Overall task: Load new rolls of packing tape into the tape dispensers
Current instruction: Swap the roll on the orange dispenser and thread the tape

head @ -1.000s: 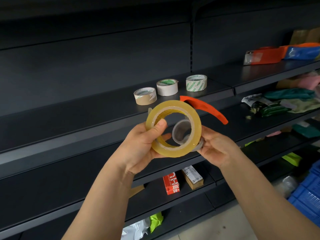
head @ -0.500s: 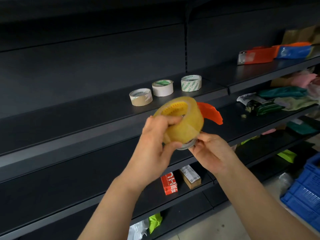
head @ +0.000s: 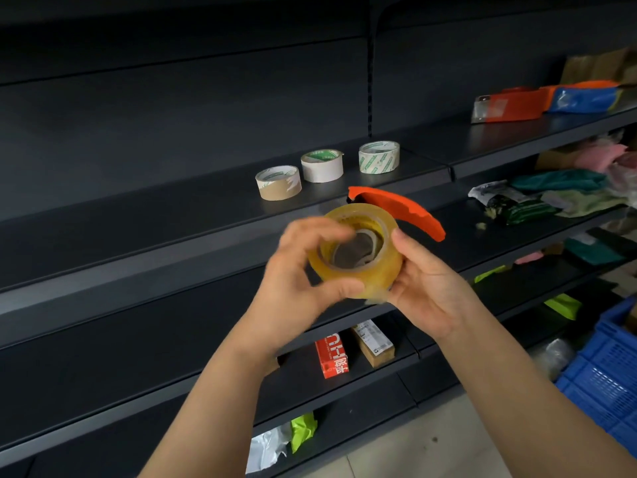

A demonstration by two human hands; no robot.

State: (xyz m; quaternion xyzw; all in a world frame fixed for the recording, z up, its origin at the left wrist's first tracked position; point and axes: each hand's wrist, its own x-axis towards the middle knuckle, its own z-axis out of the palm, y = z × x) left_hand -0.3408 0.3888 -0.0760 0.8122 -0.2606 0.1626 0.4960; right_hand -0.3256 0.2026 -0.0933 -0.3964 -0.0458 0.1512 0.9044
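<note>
A yellowish clear tape roll sits around the grey hub of a tape dispenser whose orange handle curves out to the upper right. My left hand grips the roll from the left, thumb under it and fingers over its rim. My right hand holds the dispenser and roll from the right; most of the dispenser body is hidden behind the roll. Three more tape rolls stand on the dark shelf behind: a brown one, a white one and a green-printed one.
Dark metal shelving fills the view. Another orange dispenser and a blue packet lie on the upper right shelf. Folded cloths and bags sit on the right shelves. A red box and a brown box rest lower down. A blue crate stands at the right.
The roll has turned from side-on to face me and now sits over the dispenser's grey hub. My left hand has shifted around its rim; both hands moved slightly right.
</note>
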